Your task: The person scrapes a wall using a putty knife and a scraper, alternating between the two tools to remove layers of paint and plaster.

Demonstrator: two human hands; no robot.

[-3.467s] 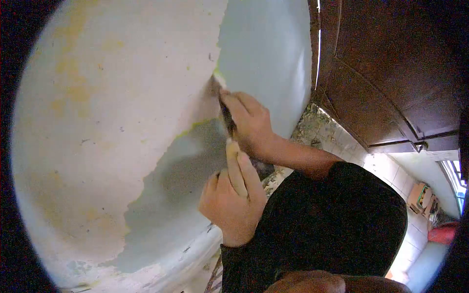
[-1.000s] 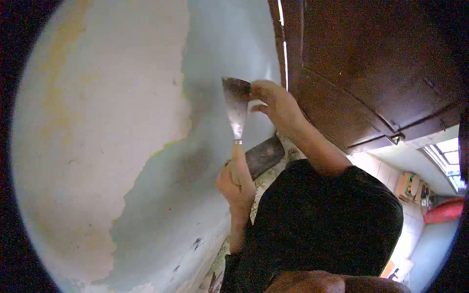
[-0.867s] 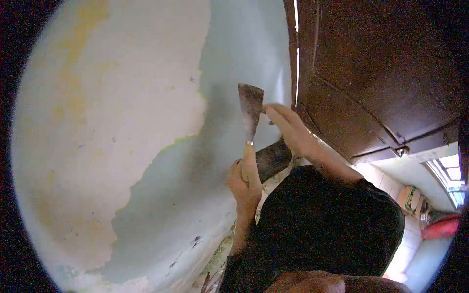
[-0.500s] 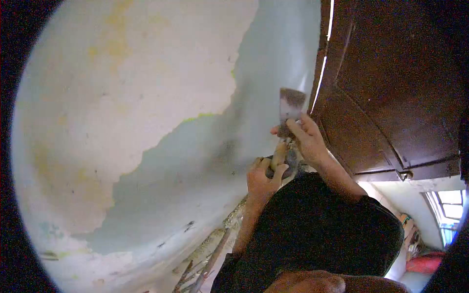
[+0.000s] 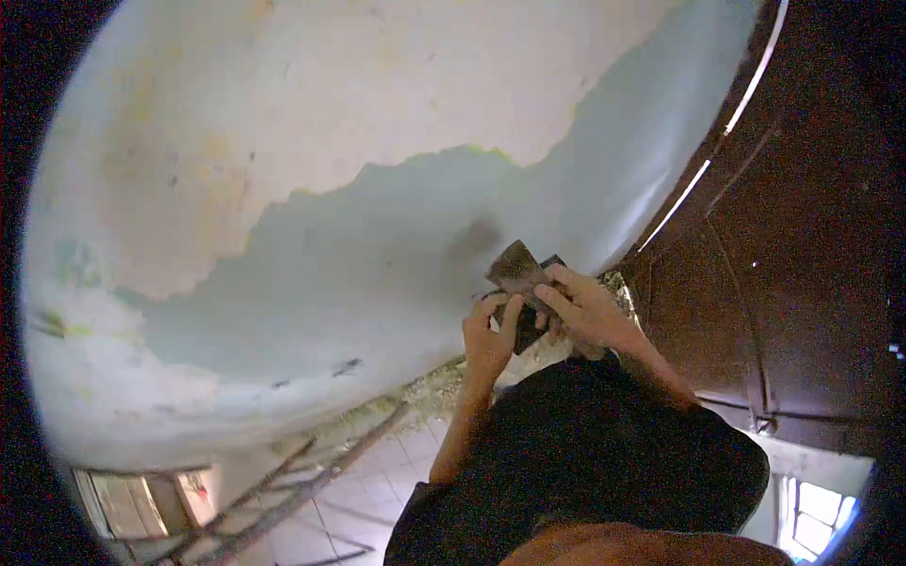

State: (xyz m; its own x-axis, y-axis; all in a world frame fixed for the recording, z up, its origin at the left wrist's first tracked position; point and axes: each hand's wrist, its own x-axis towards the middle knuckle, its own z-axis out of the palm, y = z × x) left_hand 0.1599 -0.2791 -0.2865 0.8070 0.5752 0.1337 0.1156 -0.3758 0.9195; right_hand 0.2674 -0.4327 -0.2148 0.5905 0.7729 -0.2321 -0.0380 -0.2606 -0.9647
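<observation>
A putty knife with a worn metal blade (image 5: 517,267) is held up close to a wall (image 5: 377,255) whose pale blue paint ends at a ragged edge against bare cream plaster (image 5: 377,94). My left hand (image 5: 488,338) grips the knife low down, its handle hidden in the fist. My right hand (image 5: 583,316) lies beside it with the fingers on the blade's lower part. A dark flat piece (image 5: 528,332) shows between the two hands; what it is cannot be told. The blade is off the wall.
A dark brown door (image 5: 783,245) stands right of the wall, with light through its gap. Below are slanted metal bars (image 5: 311,472), debris along the wall's foot, a tiled floor (image 5: 377,500), an opening at lower left and a bright window (image 5: 813,519).
The knife has come off the paint edge and dropped closer to my body. My right hand went from pressing the blade to fingering it. The view swung down and tilted.
</observation>
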